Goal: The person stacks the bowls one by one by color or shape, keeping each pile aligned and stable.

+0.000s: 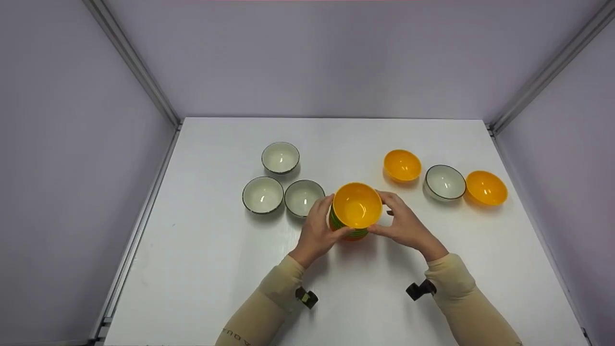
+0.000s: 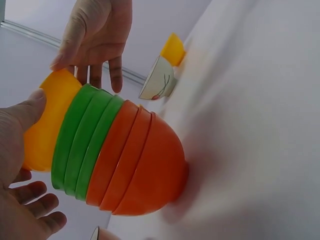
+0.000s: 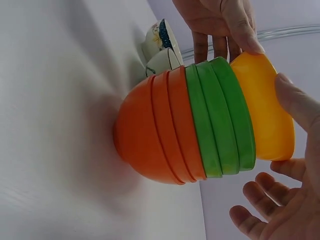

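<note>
Sitting atop the stack of orange and green bowls (image 2: 120, 152), a yellow bowl (image 1: 357, 205) is pinched by thumb and finger of the left hand (image 1: 317, 231) on the stack's left and the right hand (image 1: 407, 226) on its right. Left of the stack stand three pale bowls (image 1: 263, 196); right of it, two other yellow bowls (image 1: 402, 166) flank a grey-white bowl (image 1: 445, 183). Beneath the stack is a white table (image 1: 192, 274).

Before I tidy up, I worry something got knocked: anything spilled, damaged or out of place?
Nothing looks spilled or damaged; the green and orange stack stands upright. Slightly odd: one pale bowl at right sits between two yellow bowls, apart from the other three pale bowls.
</note>
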The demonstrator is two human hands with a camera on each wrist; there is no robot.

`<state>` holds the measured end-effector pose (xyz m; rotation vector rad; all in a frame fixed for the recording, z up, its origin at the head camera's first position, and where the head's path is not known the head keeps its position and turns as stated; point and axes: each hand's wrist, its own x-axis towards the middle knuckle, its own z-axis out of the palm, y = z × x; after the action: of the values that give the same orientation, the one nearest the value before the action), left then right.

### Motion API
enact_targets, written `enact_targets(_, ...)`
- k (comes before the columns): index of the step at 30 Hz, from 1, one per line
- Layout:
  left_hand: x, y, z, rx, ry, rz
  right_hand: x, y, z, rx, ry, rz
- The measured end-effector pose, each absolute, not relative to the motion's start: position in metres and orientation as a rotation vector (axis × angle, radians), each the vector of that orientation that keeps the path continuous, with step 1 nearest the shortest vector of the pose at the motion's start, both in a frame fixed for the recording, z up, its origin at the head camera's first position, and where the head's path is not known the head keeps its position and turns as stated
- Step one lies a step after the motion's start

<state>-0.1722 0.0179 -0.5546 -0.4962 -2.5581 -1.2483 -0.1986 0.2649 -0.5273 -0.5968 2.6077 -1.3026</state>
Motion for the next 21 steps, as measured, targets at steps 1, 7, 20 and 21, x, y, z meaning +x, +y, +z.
enact_targets(1,-0.1724,0.0180,-0.5554,-0.491,-2.565,-1.253,-0.1988,0.2649,-0.5282,-0.597,2.610,-1.298)
enact_targets(7,-0.1730,0.0174,-0.5589,-0.479,-2.596,-1.267,-0.1982,0.2644,-0.5320,-0.562,2.610,-1.280)
enact_targets(20,-0.1738,0.0168,-0.5597,-0.457,-2.650,-1.246,-0.1991,0.2637,-0.5360,-0.567,2.594,-1.280)
enact_targets(21,-0.1738,0.0167,-0.5599,-0.456,-2.657,-1.244,-0.1992,0.2638,-0.5364,-0.567,2.591,-1.274)
